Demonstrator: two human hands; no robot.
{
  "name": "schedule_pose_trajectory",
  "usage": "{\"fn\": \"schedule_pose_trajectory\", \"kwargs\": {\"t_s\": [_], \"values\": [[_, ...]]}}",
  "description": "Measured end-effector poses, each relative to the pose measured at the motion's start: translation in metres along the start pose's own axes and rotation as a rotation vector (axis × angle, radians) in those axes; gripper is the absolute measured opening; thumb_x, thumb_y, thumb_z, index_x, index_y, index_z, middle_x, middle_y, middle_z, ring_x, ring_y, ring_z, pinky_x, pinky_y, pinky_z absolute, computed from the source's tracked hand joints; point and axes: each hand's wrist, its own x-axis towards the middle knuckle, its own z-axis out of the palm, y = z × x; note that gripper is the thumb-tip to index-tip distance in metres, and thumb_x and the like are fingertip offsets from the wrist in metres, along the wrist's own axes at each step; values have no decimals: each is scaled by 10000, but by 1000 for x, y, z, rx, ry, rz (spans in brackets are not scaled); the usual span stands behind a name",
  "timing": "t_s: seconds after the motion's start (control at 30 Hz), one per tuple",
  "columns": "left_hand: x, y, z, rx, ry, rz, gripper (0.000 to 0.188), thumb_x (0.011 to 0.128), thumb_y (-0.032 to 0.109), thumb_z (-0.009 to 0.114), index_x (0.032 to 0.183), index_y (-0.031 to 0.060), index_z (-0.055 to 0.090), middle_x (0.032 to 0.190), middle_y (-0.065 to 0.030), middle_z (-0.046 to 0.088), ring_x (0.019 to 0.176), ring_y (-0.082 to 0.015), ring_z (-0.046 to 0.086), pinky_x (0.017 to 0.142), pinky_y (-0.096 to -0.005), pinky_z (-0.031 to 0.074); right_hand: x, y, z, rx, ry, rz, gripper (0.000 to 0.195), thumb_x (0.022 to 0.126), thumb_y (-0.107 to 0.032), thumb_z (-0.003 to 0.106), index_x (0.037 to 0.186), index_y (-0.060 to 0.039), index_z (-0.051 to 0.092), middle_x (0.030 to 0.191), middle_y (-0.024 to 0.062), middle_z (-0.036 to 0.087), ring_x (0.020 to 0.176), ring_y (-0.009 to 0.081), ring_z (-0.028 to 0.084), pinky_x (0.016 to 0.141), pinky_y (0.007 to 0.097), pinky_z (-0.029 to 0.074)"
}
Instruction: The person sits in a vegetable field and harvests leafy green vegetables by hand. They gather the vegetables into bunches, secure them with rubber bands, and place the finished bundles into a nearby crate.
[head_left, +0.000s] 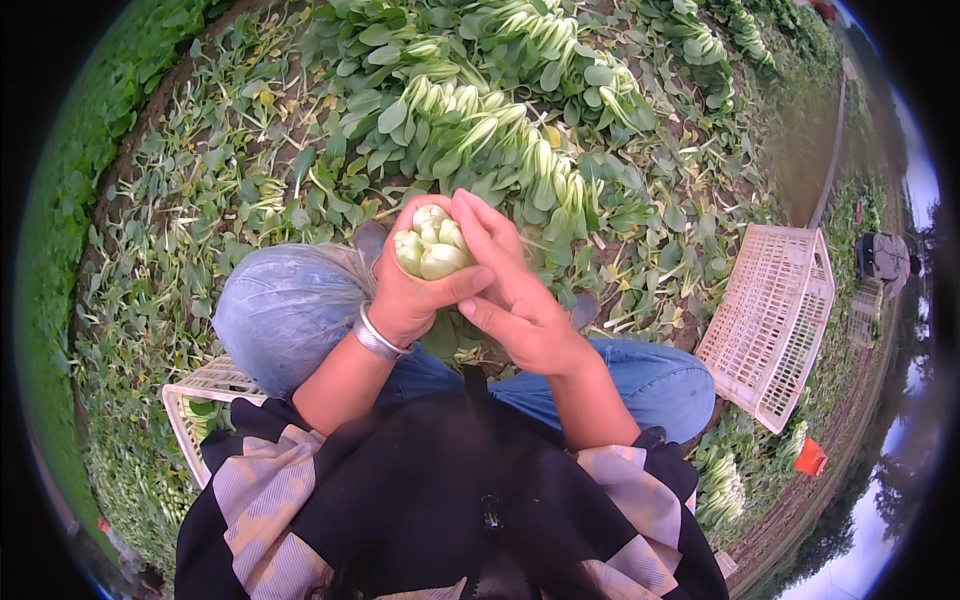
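Several heads of bok choy (433, 246) are gathered in a bundle between my two hands, pale stem ends facing up. My left hand (409, 296), with a silver bangle (373, 337) at its wrist, wraps around the bundle's left and near side. Against the right side lies my right hand (517, 300), fingers pressed along the bundle and thumb close to the left thumb. The leaves below are mostly hidden by the hands. Just beyond lies a row of picked bok choy (480, 112) with pale stems and green leaves.
A white plastic crate (765, 322) stands tilted at my right, another crate (217, 382) at my left. More bok choy (720, 487) lies behind my right knee, near an orange-red object (810, 457). Loose leaves (217, 187) cover the soil. Another person (889, 259) is far right.
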Motion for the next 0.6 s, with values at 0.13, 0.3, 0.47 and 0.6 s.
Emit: {"fn": "schedule_pose_trajectory", "kwargs": {"t_s": [0.13,0.3,0.47,0.6], "values": [[3,-1,-3,279,63,163,621,759,-63,842,1271,58,511,1073,-35,608,880,-101,651,789,-264,566,4,21,-98,-192,114,385,689,936,-133,662,1579,-71,424,1455,149,583,1366,260,528,1146,433,428],[9,-5,4,346,156,267,629,752,-57,841,1274,50,507,1047,-44,597,857,-106,650,771,-264,564,-92,129,-107,-1014,-867,898,435,938,-171,614,1369,-118,641,1178,218,715,1141,390,674,969,448,529],[4,-9,6,353,125,236,644,745,-50,837,1280,49,494,1047,-47,597,850,-92,629,776,-255,552,-106,189,-95,-789,-576,733,497,889,-134,637,1384,-117,589,1240,202,693,1195,364,657,982,454,517],[6,-11,1,406,136,259,654,736,-53,834,1277,46,482,1038,-54,599,844,-93,629,774,-254,551,-56,203,-112,-567,-378,717,489,859,-129,692,1345,-143,637,1200,208,701,1126,352,678,976,466,521]]}}
